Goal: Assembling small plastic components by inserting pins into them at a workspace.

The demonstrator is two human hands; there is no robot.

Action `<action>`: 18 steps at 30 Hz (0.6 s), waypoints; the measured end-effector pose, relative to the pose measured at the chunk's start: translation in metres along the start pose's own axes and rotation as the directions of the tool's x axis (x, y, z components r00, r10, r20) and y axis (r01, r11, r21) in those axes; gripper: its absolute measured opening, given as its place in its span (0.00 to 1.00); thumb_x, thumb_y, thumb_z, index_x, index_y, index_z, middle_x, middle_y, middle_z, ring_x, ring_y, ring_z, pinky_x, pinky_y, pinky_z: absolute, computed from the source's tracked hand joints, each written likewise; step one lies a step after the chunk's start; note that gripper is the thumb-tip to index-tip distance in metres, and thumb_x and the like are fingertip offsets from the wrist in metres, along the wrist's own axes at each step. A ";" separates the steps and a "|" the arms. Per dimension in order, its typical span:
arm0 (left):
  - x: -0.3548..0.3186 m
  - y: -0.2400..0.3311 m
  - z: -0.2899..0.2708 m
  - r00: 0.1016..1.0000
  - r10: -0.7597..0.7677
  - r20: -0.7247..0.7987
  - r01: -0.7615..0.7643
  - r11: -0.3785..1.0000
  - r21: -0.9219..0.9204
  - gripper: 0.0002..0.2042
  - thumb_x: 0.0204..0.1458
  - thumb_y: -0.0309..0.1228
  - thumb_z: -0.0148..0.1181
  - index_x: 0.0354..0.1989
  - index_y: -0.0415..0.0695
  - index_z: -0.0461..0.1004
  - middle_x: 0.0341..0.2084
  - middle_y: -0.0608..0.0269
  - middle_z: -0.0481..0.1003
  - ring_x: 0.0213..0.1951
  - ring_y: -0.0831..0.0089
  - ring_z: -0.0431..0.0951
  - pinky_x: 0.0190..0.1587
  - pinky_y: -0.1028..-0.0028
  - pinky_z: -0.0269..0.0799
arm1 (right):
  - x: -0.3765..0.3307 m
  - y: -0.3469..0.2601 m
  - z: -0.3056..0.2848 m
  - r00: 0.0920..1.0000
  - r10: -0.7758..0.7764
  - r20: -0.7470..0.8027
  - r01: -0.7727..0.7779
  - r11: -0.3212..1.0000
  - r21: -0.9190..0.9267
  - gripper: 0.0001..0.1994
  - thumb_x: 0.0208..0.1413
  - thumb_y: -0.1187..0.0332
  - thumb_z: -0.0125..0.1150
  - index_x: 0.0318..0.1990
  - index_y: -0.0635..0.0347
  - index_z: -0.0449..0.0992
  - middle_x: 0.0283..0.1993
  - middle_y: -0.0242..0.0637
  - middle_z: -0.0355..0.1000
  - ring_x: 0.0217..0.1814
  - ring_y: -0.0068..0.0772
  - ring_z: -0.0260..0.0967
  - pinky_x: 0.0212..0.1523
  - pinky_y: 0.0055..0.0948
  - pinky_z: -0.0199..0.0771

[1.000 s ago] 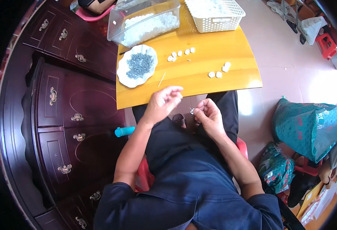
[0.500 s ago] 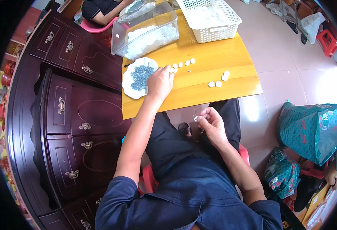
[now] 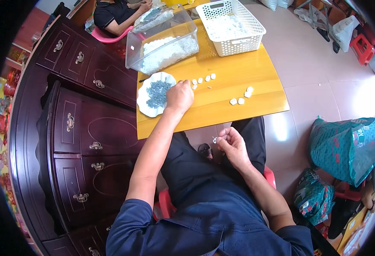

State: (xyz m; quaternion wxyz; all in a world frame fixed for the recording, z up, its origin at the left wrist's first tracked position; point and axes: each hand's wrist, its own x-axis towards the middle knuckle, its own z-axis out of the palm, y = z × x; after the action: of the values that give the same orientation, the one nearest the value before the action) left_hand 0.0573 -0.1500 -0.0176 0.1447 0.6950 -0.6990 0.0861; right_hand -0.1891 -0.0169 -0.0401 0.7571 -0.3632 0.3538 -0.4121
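Note:
My left hand (image 3: 180, 97) is over the table just right of a white scalloped plate (image 3: 144, 106) that holds many small dark grey pins or screws (image 3: 158, 94). Its fingers are curled together, and whatever they hold is hidden. Close by its fingertips lie several small round white plastic pieces (image 3: 200, 80). In front of the table edge, above my lap, my right hand (image 3: 234, 147) pinches a small white plastic piece (image 3: 215, 140) between thumb and fingers. More white pieces (image 3: 241, 101) form a small group on the right side of the table.
At the back of the yellow table (image 3: 238, 85) stand a clear plastic bin (image 3: 132, 62) of white pieces and a white perforated basket (image 3: 238, 48). Dark drawers (image 3: 95, 106) line the left side. Teal bags (image 3: 345, 147) sit at right. Another person (image 3: 115, 19) sits across.
My left hand has drawn slightly back from the row of white pieces, its fingers more curled. The right hand keeps its pinch. The whole view has shifted a little.

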 end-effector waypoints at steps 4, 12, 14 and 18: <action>-0.001 -0.001 -0.009 1.000 -0.002 0.007 0.002 1.000 -0.009 0.06 0.55 0.29 0.57 0.28 0.41 0.74 0.28 0.49 0.79 0.31 0.47 0.80 0.35 0.52 0.76 | 0.000 -0.003 0.001 1.000 0.002 0.008 -0.002 1.000 0.001 0.06 0.63 0.76 0.60 0.42 0.57 0.69 0.31 0.23 0.71 0.30 0.13 0.67 0.33 0.15 0.69; -0.042 0.017 -0.063 0.939 -0.156 0.305 0.342 0.467 -0.815 0.06 0.60 0.29 0.60 0.39 0.40 0.76 0.25 0.70 0.74 0.21 0.88 0.67 0.21 0.84 0.64 | 0.000 -0.008 0.001 0.999 -0.024 -0.023 0.024 0.999 0.023 0.06 0.63 0.76 0.60 0.41 0.57 0.69 0.30 0.24 0.71 0.30 0.13 0.68 0.33 0.15 0.68; -0.059 0.027 -0.069 0.895 -0.128 0.427 0.443 0.155 -0.883 0.08 0.61 0.28 0.58 0.45 0.40 0.75 0.29 0.69 0.75 0.19 0.89 0.66 0.20 0.86 0.62 | 0.001 -0.009 0.001 1.000 -0.005 -0.018 0.006 0.999 0.043 0.06 0.63 0.76 0.60 0.42 0.57 0.69 0.30 0.24 0.71 0.30 0.13 0.68 0.33 0.15 0.68; -0.090 0.040 -0.067 0.858 -0.043 0.511 0.509 -0.060 -0.859 0.11 0.64 0.28 0.57 0.52 0.41 0.76 0.29 0.68 0.75 0.20 0.88 0.67 0.21 0.86 0.63 | 0.003 -0.005 0.001 0.999 -0.006 -0.046 0.009 0.998 0.062 0.06 0.63 0.75 0.60 0.42 0.57 0.69 0.30 0.24 0.71 0.29 0.14 0.68 0.33 0.16 0.68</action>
State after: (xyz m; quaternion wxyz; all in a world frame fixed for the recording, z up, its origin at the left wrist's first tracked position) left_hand 0.0222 -0.0421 0.0201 0.4825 0.5205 -0.4047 -0.5766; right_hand -0.1888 -0.0209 -0.0365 0.7583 -0.3311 0.3565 -0.4338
